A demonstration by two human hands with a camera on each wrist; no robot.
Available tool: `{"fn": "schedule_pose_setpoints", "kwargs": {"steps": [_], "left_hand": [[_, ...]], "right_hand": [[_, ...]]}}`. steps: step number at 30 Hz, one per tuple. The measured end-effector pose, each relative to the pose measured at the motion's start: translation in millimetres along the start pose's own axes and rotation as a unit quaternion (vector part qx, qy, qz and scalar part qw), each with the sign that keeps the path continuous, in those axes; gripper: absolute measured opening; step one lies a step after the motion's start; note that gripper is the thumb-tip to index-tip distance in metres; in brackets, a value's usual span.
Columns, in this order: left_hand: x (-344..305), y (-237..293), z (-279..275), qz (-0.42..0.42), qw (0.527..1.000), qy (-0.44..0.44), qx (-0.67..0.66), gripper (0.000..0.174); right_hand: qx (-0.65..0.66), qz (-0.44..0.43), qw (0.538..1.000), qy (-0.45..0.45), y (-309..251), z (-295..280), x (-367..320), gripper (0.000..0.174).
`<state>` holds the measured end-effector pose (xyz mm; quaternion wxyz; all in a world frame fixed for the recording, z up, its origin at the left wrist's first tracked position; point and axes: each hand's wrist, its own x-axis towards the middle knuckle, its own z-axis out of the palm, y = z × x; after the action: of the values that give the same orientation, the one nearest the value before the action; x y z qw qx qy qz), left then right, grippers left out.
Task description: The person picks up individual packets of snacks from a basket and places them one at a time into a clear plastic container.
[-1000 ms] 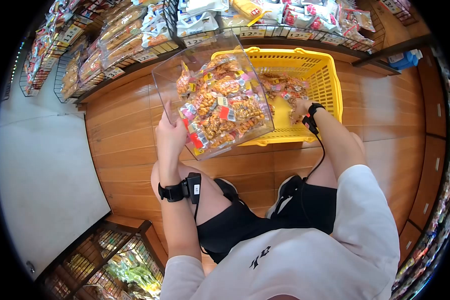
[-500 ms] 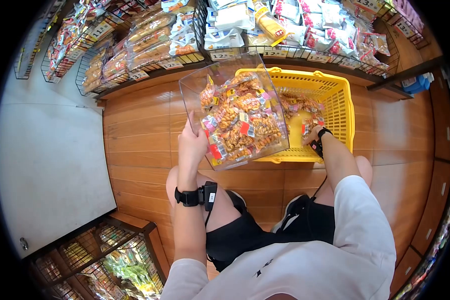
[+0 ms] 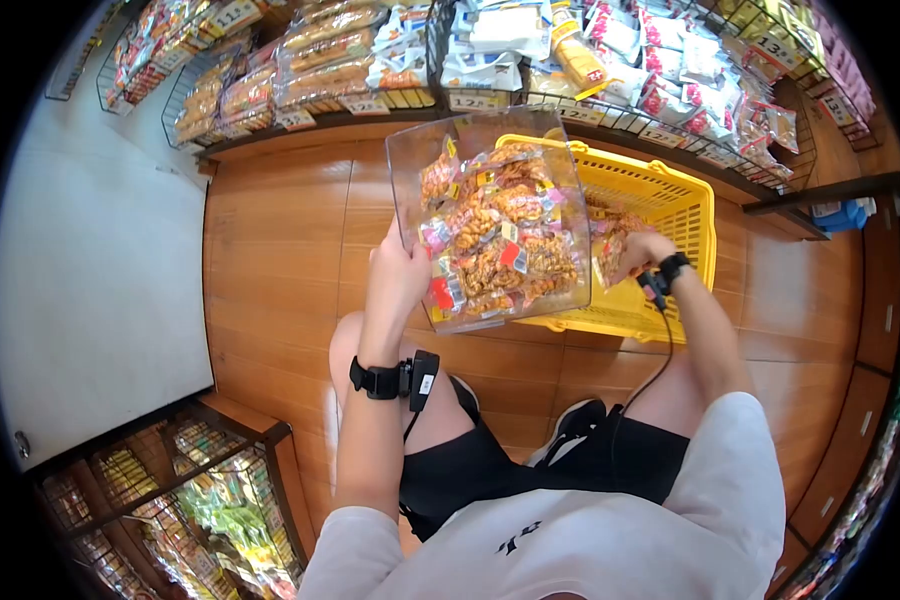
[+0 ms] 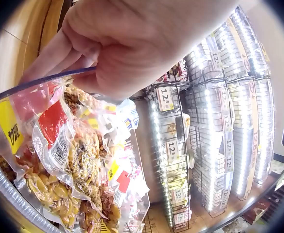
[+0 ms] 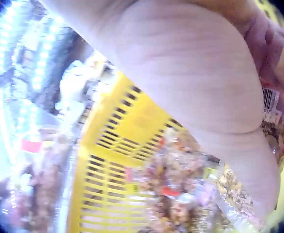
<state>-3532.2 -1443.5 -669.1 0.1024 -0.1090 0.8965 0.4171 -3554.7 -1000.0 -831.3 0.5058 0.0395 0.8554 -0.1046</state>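
My left hand (image 3: 400, 275) grips the near left rim of a clear plastic bin (image 3: 484, 128), fingers outside and thumb over the edge. The bin is tilted and overlaps the yellow shopping basket's left side. Inside it lie several clear snack packets (image 3: 520, 205) with red, yellow and pink labels. My right hand (image 3: 648, 250) is over the yellow basket (image 3: 698, 205), its fingers curled round a snack packet (image 3: 607, 262). More snack packets (image 5: 176, 199) lie in the basket below my thumb in the right wrist view; part of the pile is hidden by the bin.
Wire shelves of packaged bread (image 3: 325, 65) and white bags (image 3: 685, 65) with price tags line the back. A rack of packets (image 3: 220, 500) stands lower left, beside a white panel (image 3: 100, 260). Wooden drawers (image 3: 845, 400) run along the right. Wood-look floor (image 3: 270, 250) lies around the basket.
My right hand has gone from deep in the basket toward its near side, then back up and leftward with a packet. My left hand keeps its grip on the bin. The head view has shifted.
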Motion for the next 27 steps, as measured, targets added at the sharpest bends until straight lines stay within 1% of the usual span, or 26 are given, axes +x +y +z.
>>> {"fn": "schedule_pose_setpoints", "kwargs": {"steps": [2, 3, 5, 7, 9, 10, 11, 13, 14, 15, 16, 17, 18, 20, 21, 23, 26, 27], "left_hand": [[2.1, -4.8, 1.1, 0.000, 1.000, -0.005, -0.019, 0.059], [2.8, -6.0, 1.9, 0.003, 1.000, -0.003, -0.025, 0.059], [2.4, -8.5, 3.2, 0.008, 0.999, -0.001, -0.038, 0.058], [4.1, -10.0, 3.9, 0.011, 1.000, 0.005, -0.027, 0.059], [3.0, -8.8, 4.2, 0.005, 0.999, 0.008, -0.032, 0.056], [2.5, -6.5, 4.1, -0.002, 0.999, 0.007, -0.042, 0.054], [2.2, -4.1, 3.9, -0.008, 0.999, 0.006, -0.052, 0.051], [3.7, -8.3, 6.3, 0.031, 0.998, 0.044, -0.022, 0.048], [4.9, -8.3, 7.1, 0.052, 0.997, 0.063, -0.008, 0.048], [2.8, -2.2, 5.8, 0.012, 0.998, 0.042, -0.035, 0.048], [-1.4, 6.3, 2.6, -0.029, 0.997, 0.022, -0.062, 0.049], [-3.9, 11.2, -0.2, -0.071, 0.994, 0.002, -0.088, 0.050], [-4.5, 9.2, 0.5, -0.053, 0.995, 0.007, -0.083, 0.049], [-3.9, 5.6, 1.1, -0.028, 0.997, 0.016, -0.072, 0.047], [-4.3, 6.5, 0.3, -0.021, 0.997, 0.020, -0.065, 0.046], [-8.8, 17.6, -1.8, -0.031, 0.998, 0.023, -0.052, 0.046], [-3.0, 4.2, 3.4, -0.035, 0.994, 0.017, -0.101, 0.046], [-3.7, 4.4, 3.9, -0.034, 0.993, 0.015, -0.112, 0.045]], "right_hand": [[0.009, -0.040, 0.994, 0.099, -28.8, -37.7, -76.8, 0.060], [-0.021, -0.027, 0.988, 0.148, -39.1, -51.9, -109.1, 0.062], [-0.039, -0.046, 0.983, 0.174, -40.7, -74.1, -161.4, 0.057], [0.023, -0.107, 0.977, 0.184, -60.4, -94.2, -231.9, 0.058], [0.105, -0.231, 0.940, 0.228, -75.4, -98.6, -265.1, 0.056], [0.148, -0.290, 0.912, 0.250, -84.8, -100.0, -275.2, 0.055], [0.144, -0.278, 0.914, 0.257, -102.5, -103.9, -281.3, 0.056], [0.184, -0.299, 0.897, 0.269, -149.3, -105.3, -275.3, 0.059], [0.138, -0.317, 0.886, 0.308, -168.8, -104.4, -258.5, 0.062], [0.067, -0.313, 0.876, 0.361, -187.9, -100.5, -234.5, 0.067], [0.024, -0.277, 0.895, 0.349, -213.4, -100.6, -226.4, 0.070], [0.006, -0.275, 0.891, 0.360, -234.4, -96.6, -207.4, 0.070], [-0.012, -0.273, 0.888, 0.370, -252.7, -88.3, -187.9, 0.070], [-0.074, -0.252, 0.908, 0.328, -286.2, -71.0, -170.0, 0.064], [-0.082, -0.265, 0.917, 0.287, -298.3, -61.2, -160.2, 0.059], [-0.112, -0.243, 0.884, 0.384, -312.4, -33.2, -131.0, 0.045], [-0.115, -0.244, 0.809, 0.522, -304.5, -26.2, -143.8, 0.046], [-0.077, -0.265, 0.821, 0.500, -296.1, -33.4, -154.8, 0.048]]}}
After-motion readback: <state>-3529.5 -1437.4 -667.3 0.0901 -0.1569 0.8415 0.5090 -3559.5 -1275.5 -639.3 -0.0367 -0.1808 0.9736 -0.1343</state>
